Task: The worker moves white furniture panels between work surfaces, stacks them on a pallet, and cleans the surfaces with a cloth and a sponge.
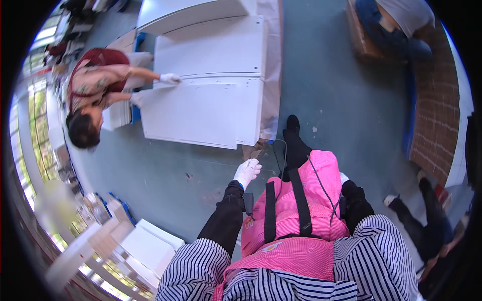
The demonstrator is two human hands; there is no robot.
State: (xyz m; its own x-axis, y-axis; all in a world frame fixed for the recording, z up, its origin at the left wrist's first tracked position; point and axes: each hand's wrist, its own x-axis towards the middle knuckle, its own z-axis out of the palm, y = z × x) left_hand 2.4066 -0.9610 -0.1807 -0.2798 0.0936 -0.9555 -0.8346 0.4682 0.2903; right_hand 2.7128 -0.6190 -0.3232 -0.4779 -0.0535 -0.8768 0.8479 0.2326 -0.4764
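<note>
My left hand [247, 172], in a white glove, hangs over the floor left of my pink apron [321, 200]. Its fingers are loosely bent and a little apart, with nothing seen in them. The nearest thing ahead of it is the lower edge of a stack of white panels [201, 113], which it does not touch. Only a sliver of my right hand [344, 178], also gloved in white, shows at the apron's right edge. Its fingers are hidden. Thin dark cables hang across the apron.
Across the panels, a co-worker [93, 85] in a dark red apron has a gloved hand on the top panel. More white panels [150, 246] lie at the lower left. Brown stacked boards [434, 110] stand at the right, with people near them. Green floor [321, 95] runs between.
</note>
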